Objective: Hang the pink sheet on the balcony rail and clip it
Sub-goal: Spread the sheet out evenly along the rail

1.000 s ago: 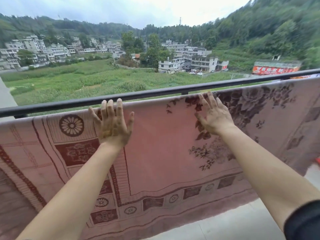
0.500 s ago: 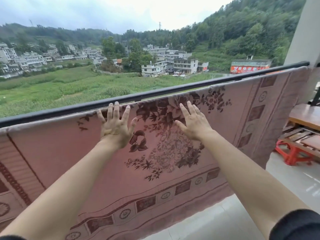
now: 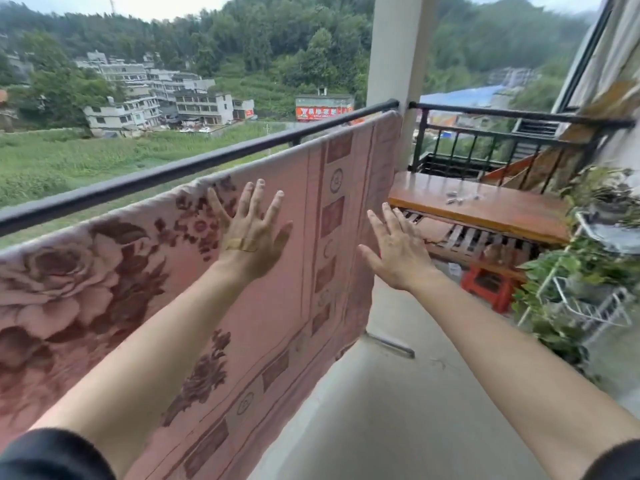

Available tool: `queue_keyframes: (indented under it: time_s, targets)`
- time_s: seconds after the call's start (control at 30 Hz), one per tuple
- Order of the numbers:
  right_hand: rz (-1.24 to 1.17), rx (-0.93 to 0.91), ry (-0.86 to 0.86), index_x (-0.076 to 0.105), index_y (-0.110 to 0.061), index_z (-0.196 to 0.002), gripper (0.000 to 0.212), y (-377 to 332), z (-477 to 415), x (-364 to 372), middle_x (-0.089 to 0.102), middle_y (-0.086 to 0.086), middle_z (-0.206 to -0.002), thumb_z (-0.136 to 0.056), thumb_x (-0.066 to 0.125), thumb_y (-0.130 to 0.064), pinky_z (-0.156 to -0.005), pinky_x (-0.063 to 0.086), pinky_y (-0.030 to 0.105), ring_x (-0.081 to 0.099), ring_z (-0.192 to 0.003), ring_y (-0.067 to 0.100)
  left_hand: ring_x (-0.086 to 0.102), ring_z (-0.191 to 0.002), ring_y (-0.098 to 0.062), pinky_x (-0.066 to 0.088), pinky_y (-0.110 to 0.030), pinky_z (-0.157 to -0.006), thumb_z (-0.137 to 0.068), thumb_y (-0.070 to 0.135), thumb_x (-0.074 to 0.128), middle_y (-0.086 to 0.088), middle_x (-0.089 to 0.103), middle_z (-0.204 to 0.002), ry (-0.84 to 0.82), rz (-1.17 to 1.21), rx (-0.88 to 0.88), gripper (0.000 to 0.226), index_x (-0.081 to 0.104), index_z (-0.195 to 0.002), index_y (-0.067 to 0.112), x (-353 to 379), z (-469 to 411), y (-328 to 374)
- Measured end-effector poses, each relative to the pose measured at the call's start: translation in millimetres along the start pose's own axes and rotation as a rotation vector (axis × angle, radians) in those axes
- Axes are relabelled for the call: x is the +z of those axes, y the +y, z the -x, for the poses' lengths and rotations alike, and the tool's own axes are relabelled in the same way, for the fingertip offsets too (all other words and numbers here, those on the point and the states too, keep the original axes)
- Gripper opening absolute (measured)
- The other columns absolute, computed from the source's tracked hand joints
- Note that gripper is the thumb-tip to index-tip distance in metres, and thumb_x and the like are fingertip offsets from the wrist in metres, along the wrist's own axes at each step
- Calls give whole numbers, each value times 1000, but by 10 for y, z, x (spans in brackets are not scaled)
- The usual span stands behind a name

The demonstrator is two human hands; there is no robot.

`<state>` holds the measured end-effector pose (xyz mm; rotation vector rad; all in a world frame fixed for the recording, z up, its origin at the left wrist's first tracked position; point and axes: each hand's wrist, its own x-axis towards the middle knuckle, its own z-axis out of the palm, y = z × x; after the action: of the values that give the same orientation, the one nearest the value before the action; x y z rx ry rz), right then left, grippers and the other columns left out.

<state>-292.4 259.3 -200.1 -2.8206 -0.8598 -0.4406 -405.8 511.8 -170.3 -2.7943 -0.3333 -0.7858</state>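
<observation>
From the head view, the pink sheet [image 3: 114, 271] hangs draped over the black balcony rail [image 3: 173, 171]. Its long axis runs along the bar, from the 9 o'clock edge up toward 1 o'clock, where the rail meets a pale pillar [image 3: 394, 46]. The sheet's short end edge drops straight down just before that pillar. A border of dark squares follows that edge and the lower hem. Big dark-red roses face into the balcony at 8 o'clock.

The left hand [image 3: 251, 233] lies flat on the cloth near the middle, fingers straight and spread, pointing to 12 o'clock, gripping nothing. A plaster [image 3: 242, 244] crosses its back. The right hand [image 3: 398, 254] is at 3 o'clock of it, past the sheet's end edge, fingers spread and holding nothing. I cannot tell whether its thumb touches the cloth.

The floor [image 3: 398, 410] is pale and smooth. At 2 o'clock a wooden bench [image 3: 485, 209] stands against a second barred railing [image 3: 485, 147], with small grey bits on it too blurred to name. A red stool [image 3: 488, 285] sits below it. At 3 o'clock a white wire rack [image 3: 588, 306] carries leafy plants [image 3: 571, 268]. Beyond the rail lie green fields, white buildings and a wooded hill
</observation>
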Motion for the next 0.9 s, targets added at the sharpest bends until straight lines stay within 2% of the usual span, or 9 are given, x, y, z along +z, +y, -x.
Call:
queue_keyframes:
  time_s: [0.13,0.47,0.63,0.9]
  targets:
    - [68,180,57,14,-21,-157,73,992,-312,-38,6,11,-165,-97,35,-56,-122,13,49,6,-152,29,8,-149,-28,0,-61,-116,-98,55,15,-13,11,-161,-15,93,131,63,18,-153,24,459,-929,760]
    - [101,474,92,6,-21,-158,73,3149,-884,377,0,11,-165,-99,33,-55,-121,10,47,4,-152,29,3,-150,-27,-1,-59,-117,-99,56,13,-10,7,-162,-21,273,356,63,19,-153,24,1476,-2603,2814]
    - [61,521,25,1,-20,-158,75,4183,-1568,707,-5,11,-165,-99,32,-55,-123,9,47,0,-152,28,3,-150,-28,0,-60,-117,-100,54,17,-11,5,-162,-110,242,370,62,19,-153,23,2120,-3421,3545]
    - [-35,455,-23,1,-23,-158,73,5189,-3100,1016,-4,8,-165,-100,33,-52,-122,8,45,2,-152,27,3,-149,-25,-1,-57,-117,-97,58,16,-8,8,-162,-105,235,261,64,21,-152,24,2894,-4859,3848]
